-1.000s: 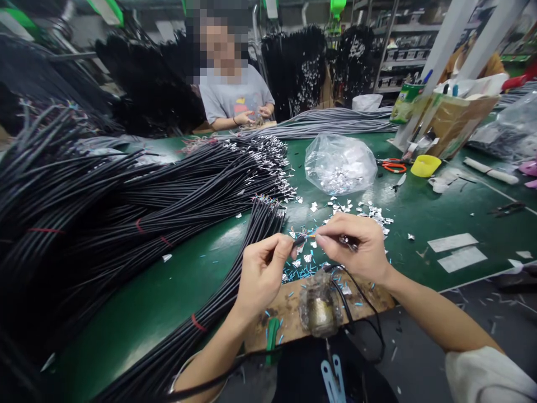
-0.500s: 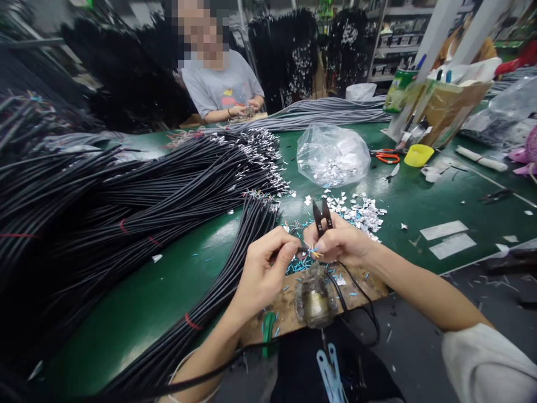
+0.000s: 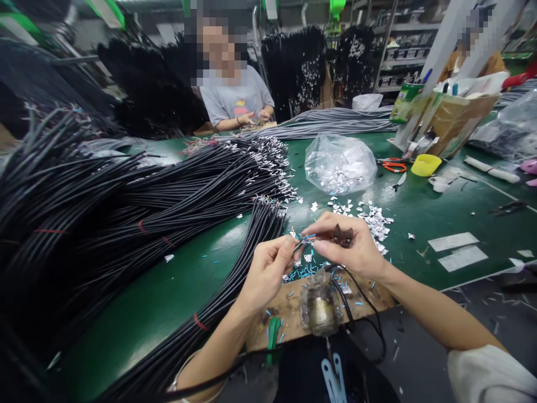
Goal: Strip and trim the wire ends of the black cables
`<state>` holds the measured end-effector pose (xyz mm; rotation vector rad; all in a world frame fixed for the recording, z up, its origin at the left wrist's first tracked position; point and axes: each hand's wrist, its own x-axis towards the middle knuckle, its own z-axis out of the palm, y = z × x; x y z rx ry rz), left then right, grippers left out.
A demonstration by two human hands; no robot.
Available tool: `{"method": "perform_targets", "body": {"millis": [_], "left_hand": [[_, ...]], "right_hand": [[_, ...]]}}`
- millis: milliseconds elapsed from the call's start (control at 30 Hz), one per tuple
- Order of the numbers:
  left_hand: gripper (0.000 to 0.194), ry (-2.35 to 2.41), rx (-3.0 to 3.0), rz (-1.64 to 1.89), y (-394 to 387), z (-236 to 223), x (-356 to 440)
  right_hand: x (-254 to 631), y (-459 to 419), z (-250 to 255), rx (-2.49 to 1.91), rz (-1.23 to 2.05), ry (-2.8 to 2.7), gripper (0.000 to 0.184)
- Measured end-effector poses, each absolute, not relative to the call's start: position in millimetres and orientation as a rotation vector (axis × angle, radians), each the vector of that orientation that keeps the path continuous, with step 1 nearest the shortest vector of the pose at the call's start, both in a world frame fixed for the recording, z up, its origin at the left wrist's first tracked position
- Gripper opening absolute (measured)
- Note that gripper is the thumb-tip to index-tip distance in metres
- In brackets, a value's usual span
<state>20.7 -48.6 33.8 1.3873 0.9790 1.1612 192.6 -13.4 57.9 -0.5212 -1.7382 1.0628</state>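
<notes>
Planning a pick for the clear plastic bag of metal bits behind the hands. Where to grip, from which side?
Grip the clear plastic bag at its crumpled upper film, fingers pinching from above. The metal bits have settled low at the front, so the top is loose, empty and gatherable; the sides bulge smooth.

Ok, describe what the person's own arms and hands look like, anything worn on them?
Both hands are bare, no gloves or rings visible. The right hand leads to a bare forearm ending in a pushed-up white fabric sleeve. The left hand has a thin pale band at its wrist.

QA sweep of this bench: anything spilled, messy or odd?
Yes. Loose silver foil scraps lie scattered on the green table outside the clear bag, and blue insulation bits litter the table edge below the left hand and right hand.
</notes>
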Motion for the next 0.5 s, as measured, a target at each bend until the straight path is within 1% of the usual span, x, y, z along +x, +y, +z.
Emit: {"method": "perform_targets", "body": {"millis": [167,400,500], "left_hand": [[0.043,0.973,1.356,1.127,-48.1,36.7,22.3],[0.042,0.933,1.317,1.132,-48.3,37.9,22.9],[0.040,0.947,1.300,1.173,-48.2,38.2,23.3]], "right_hand": [[190.6,-13.3,58.9,-0.562,1.015,-1.748,0.013],[191.1,-13.2,58.3,-0.519,0.991,-1.754,0.014],[190.7,-14.1,58.8,-0.579,0.920,-1.735,0.013]]}}
